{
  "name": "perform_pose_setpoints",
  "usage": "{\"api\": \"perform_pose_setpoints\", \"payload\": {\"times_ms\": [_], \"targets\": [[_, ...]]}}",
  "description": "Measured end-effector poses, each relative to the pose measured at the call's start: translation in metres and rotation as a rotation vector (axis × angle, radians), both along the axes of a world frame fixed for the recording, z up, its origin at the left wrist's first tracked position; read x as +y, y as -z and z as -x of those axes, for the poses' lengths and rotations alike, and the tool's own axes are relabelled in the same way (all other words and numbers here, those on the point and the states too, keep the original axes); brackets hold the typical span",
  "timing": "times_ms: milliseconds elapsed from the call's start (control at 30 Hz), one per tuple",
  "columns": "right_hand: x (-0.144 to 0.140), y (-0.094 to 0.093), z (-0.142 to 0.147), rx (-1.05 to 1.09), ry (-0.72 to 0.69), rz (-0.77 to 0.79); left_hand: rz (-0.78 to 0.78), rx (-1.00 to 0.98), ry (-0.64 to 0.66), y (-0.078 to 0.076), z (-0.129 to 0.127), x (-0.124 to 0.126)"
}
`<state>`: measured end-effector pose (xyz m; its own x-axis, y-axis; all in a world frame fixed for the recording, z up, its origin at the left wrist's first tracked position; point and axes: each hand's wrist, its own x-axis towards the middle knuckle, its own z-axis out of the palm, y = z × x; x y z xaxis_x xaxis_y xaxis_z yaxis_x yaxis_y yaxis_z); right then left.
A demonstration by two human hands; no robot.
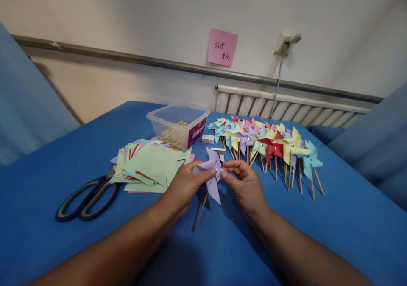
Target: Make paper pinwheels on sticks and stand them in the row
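Note:
A lilac paper pinwheel (212, 173) on a thin wooden stick (201, 211) hangs just above the blue table (57, 167). My left hand (184, 186) pinches its left blade and hub. My right hand (244, 184) meets it from the right, fingertips at the hub. The stick slants down toward me below the hands.
Several finished pinwheels (270, 144) lie in rows at the right. A stack of cut coloured paper squares (149, 165) lies to the left, black scissors (87, 197) beside it. A clear plastic tub of sticks (179, 127) stands behind, a small white box (207, 139) next to it.

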<state>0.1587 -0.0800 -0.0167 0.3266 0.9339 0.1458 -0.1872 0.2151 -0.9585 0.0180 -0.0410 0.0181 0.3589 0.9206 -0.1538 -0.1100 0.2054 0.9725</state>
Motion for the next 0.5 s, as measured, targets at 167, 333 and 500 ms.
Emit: {"api": "perform_pose_setpoints", "payload": {"times_ms": [167,333,500], "targets": [[0.0029,0.0004,-0.0038,-0.092,0.126,-0.039,0.056,-0.071,0.018,-0.0025,0.0002,-0.0006],[0.0033,-0.0006,-0.0097,-0.132,0.115,-0.01,0.035,-0.046,0.053,-0.0019,0.0014,0.0],[-0.0038,-0.0088,-0.0072,-0.368,0.058,-0.051,0.007,0.02,0.032,0.0032,0.0019,-0.0011]]}}
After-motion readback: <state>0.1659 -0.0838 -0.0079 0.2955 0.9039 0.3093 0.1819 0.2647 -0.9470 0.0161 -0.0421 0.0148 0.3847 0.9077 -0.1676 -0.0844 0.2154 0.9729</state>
